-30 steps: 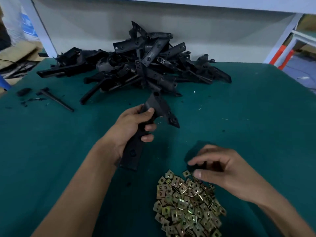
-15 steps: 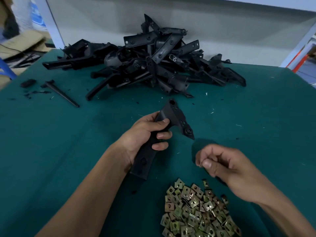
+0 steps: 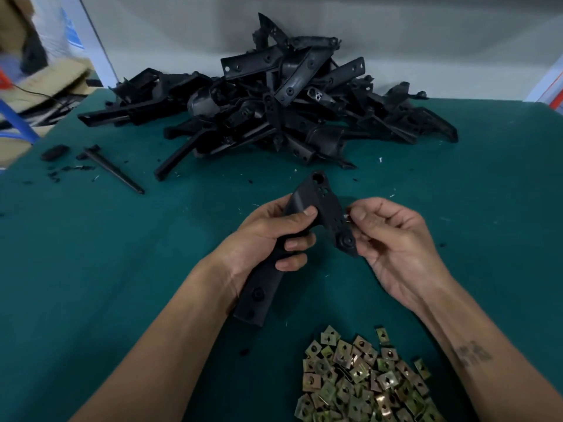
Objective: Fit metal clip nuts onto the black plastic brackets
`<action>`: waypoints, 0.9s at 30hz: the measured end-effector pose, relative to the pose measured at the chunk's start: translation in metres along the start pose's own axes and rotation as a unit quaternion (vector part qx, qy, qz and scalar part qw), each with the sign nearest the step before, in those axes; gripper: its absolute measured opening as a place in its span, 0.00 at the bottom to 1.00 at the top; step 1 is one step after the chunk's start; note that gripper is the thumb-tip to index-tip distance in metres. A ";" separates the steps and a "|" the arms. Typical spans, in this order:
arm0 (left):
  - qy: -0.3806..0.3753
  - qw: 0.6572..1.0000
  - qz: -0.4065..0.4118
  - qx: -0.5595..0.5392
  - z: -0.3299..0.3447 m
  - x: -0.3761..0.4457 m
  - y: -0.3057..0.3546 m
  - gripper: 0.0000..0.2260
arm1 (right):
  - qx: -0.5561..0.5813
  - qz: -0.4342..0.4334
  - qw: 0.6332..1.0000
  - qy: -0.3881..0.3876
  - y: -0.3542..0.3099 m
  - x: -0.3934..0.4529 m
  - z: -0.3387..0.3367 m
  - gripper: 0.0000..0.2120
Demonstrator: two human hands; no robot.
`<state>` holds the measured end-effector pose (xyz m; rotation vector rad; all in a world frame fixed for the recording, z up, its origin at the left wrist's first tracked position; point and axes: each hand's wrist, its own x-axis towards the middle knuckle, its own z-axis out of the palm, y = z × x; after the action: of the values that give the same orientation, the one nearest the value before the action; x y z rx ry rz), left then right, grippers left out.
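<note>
My left hand grips a black plastic bracket by its long stem, holding it above the green table. The bracket's drilled plate points up and to the right. My right hand pinches a small metal clip nut between thumb and forefinger, right against the plate's right edge. Most of the nut is hidden by my fingertips. A heap of brass-coloured clip nuts lies on the table below my hands.
A big pile of black brackets fills the back of the table against a grey wall. A loose black rod, a small black piece and plastic crumbs lie at the left. Cardboard and clutter sit beyond the table's left edge.
My right hand lifted off the nut heap with one nut and moved up to the bracket's plate. My left hand turned the bracket's plate more towards me.
</note>
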<state>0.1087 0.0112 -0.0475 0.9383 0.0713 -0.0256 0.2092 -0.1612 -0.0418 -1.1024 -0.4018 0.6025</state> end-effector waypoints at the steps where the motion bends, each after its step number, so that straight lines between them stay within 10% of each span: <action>1: -0.004 1.000 0.000 0.012 -0.001 0.000 0.000 0.06 | 0.005 0.007 1.000 -0.016 0.000 0.000 -0.001 0.05; 14: -0.004 0.994 0.034 0.099 0.000 0.001 -0.003 0.04 | 0.059 0.066 0.991 -0.098 -0.004 -0.003 -0.001 0.06; 27: 0.041 0.991 0.048 0.116 0.000 0.001 -0.002 0.06 | 0.042 0.034 0.999 -0.002 -0.002 -0.008 0.001 0.10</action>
<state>0.1099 0.0097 -0.0488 1.1747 0.1007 0.0948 0.2030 -0.1665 -0.0394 -1.0372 -0.3398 0.6765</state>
